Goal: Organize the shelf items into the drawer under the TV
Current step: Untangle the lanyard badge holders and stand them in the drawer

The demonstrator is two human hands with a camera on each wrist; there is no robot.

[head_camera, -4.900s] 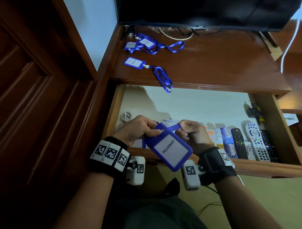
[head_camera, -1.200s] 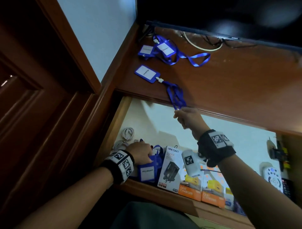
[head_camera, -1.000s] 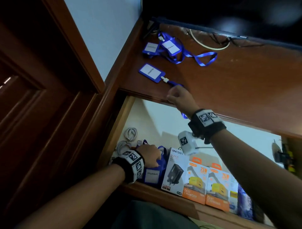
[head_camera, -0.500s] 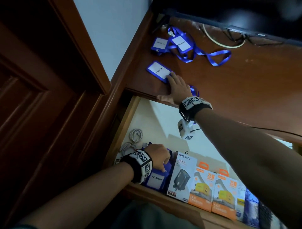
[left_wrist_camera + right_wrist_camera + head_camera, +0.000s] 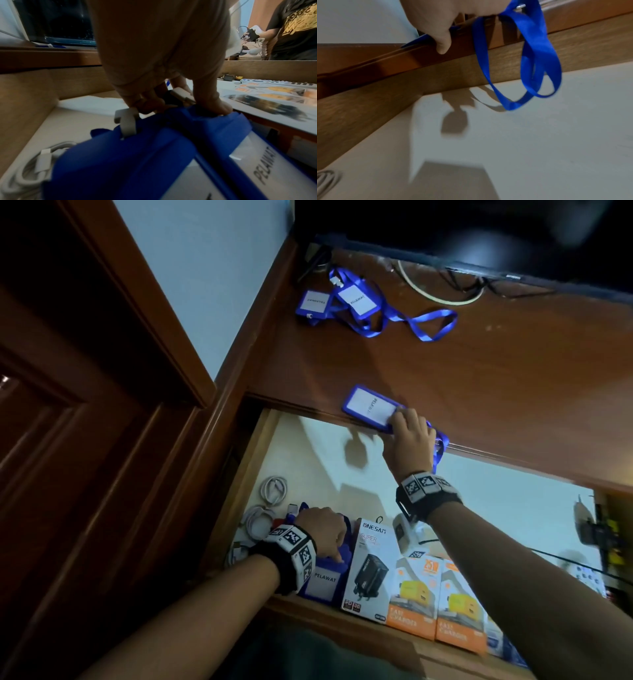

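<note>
A blue badge holder (image 5: 368, 407) marked PELAWAT lies at the front edge of the wooden shelf (image 5: 496, 392). My right hand (image 5: 409, 436) presses its fingers on the holder's near end, with the thumb (image 5: 442, 46) down over the shelf edge. The holder's blue lanyard (image 5: 537, 56) hangs in loops under the palm, over the open drawer (image 5: 239, 481). My left hand (image 5: 322, 534) is in the drawer's front left corner. There it pinches the tops of the upright blue badge holders (image 5: 171, 155) between fingers and thumb. Two more badges (image 5: 342, 301) with lanyards lie at the shelf's back left.
A black-and-white charger box (image 5: 370, 570) and two orange charger boxes (image 5: 438, 597) stand along the drawer front, right of my left hand. Coiled white cables (image 5: 270, 491) lie by the drawer's left wall. The TV (image 5: 479, 227) stands at the shelf's back, and a dark wooden door is on the left.
My right hand left the hanging lanyard, reached up onto the badge holder and slid it toward the shelf's front edge. My left hand has stayed on the holders in the drawer.
</note>
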